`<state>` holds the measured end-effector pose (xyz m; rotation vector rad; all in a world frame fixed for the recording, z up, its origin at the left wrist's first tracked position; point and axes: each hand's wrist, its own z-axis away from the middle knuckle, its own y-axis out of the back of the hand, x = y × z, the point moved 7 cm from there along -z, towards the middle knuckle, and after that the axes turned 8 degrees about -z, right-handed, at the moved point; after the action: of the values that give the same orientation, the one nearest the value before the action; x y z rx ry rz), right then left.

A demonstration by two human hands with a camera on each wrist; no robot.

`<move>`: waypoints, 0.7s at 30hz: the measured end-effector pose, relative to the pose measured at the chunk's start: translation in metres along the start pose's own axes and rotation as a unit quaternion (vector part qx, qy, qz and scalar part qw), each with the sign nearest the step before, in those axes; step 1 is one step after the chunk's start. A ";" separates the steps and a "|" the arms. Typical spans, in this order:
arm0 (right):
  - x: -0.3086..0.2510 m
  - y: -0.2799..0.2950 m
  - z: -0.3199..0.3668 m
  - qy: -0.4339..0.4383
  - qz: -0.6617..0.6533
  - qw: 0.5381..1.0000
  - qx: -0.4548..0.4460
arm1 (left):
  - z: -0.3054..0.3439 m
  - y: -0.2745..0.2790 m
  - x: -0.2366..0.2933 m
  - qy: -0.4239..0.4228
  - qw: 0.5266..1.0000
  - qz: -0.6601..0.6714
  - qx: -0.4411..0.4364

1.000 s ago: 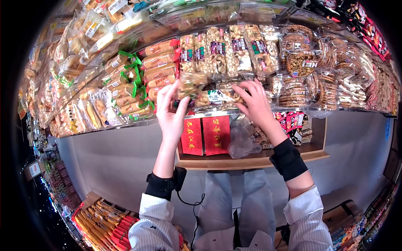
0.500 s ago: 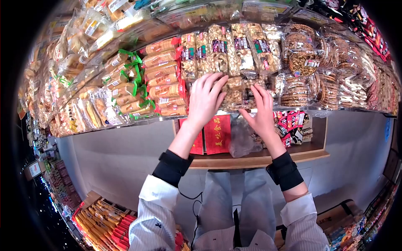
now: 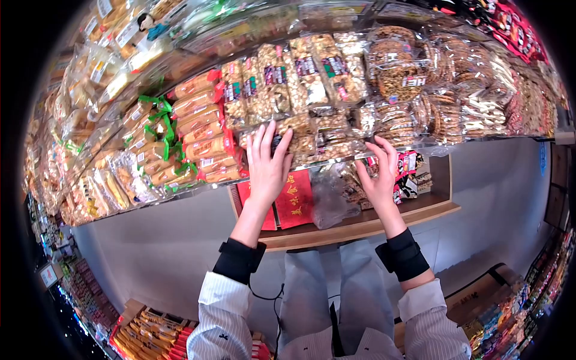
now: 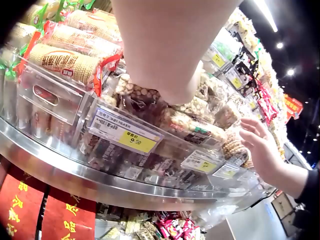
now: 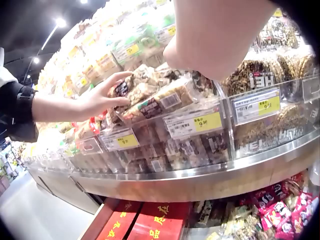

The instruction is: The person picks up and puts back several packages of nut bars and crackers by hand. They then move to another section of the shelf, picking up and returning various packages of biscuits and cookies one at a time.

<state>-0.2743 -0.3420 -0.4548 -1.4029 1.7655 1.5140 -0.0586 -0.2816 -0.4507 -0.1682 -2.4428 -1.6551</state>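
Now that left hand (image 3: 266, 171), wide, eleven o'clock, and right hand (image 3: 380, 180), wide, one o'clock, have parted, nut bars (image 3: 337, 147) lie exposed.

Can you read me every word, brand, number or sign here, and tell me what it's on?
"HEI": bagged round cookies.
"尽在": left red banner; its other characters are unclear.
"9": price tag; its decimals are blurred.
Too small or blurred: nut bar labels, remaining tags and packets.
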 end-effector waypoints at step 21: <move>-0.010 0.010 0.057 -0.014 -0.003 0.993 -0.121 | 0.001 -0.024 0.087 -0.137 0.963 0.134 -0.190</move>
<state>-0.2954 -0.2875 -0.4596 -1.4882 1.6025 1.7843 -0.1479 -0.2901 -0.4539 -0.7921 -2.1177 -2.0614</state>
